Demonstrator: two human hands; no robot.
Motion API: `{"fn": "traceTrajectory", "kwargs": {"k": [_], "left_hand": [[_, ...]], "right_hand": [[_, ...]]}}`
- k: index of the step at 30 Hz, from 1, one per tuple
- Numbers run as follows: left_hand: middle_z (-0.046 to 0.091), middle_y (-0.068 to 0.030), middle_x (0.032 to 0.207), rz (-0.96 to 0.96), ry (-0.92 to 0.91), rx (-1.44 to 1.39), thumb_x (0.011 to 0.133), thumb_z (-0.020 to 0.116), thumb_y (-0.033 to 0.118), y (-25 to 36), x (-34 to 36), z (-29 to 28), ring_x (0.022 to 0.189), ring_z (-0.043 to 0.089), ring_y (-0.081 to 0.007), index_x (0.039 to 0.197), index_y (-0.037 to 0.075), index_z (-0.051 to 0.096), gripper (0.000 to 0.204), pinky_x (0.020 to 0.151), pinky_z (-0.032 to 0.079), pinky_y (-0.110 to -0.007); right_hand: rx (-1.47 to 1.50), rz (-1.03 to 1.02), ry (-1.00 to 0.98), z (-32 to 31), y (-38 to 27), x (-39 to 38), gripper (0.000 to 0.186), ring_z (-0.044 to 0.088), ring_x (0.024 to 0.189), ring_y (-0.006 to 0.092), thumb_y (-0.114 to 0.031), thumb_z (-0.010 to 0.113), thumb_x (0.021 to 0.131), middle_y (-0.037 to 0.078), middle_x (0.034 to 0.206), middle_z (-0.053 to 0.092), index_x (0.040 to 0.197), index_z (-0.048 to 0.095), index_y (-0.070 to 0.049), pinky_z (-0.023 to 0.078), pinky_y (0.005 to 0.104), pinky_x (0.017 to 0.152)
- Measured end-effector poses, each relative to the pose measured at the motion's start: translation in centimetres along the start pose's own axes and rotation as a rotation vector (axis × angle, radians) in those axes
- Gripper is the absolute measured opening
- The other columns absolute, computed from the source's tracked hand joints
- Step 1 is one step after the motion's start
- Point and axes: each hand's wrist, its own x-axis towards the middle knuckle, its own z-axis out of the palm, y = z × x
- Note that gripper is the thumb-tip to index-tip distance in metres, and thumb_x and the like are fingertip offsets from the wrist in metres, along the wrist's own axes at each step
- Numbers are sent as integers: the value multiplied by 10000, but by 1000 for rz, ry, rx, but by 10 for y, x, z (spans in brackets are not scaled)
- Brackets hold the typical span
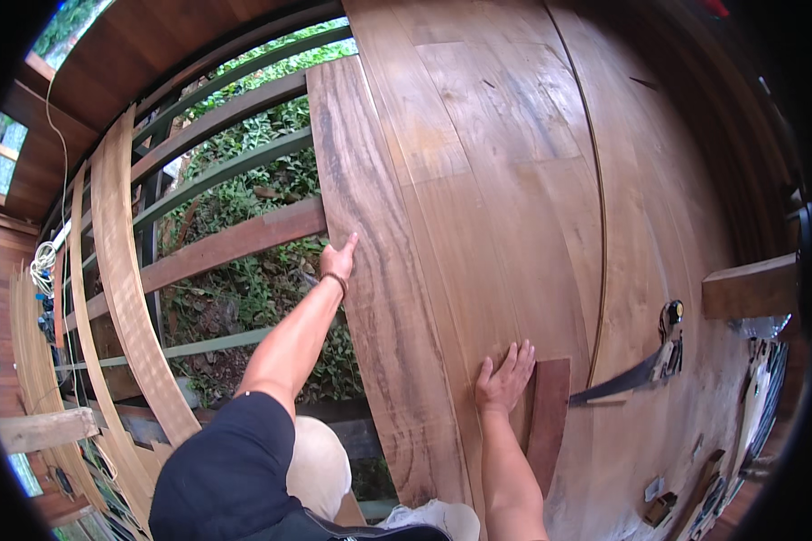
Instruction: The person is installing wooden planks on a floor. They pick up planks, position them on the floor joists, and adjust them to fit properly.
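My left hand (338, 259) is at the left edge of a long floorboard (379, 307) with dark wavy grain. Its thumb lies along the top face, and the other fingers are curled over the side, mostly hidden. This board sits alongside the laid wooden floor (505, 234), its left side over the open joists. My right hand (505, 380) rests flat on the laid boards, fingers stretched out, holding nothing. Just right of it lies a short reddish-brown wood piece (548, 415).
A handsaw (622, 379) and a tape measure (672, 313) lie on the floor at right. Left of the board, joists (235, 242) span open gaps above plants and soil. Loose planks (122, 234) lie across them. A wooden beam (751, 287) juts in at far right.
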Motion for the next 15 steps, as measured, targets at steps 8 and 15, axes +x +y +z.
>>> {"fn": "traceTrajectory", "kwargs": {"k": [8,15], "left_hand": [[716,-180,1098,19,52,20,811,807,449,5,0,-1,1021,681,-269,1087,-49,660,588,891,502,-378],[648,-278,1198,-52,228,400,791,694,657,23,-12,6,1135,625,-414,1217,-29,543,821,964,481,-471]], "right_hand": [[-53,-25,-14,-1,-2,-1,680,243,1482,402,-404,532,940,218,1579,297,1467,366,-7,215,531,1210],[-32,-11,-6,-2,-1,-2,667,258,1476,404,-395,533,935,201,1578,311,1466,378,-22,223,533,1207]]}}
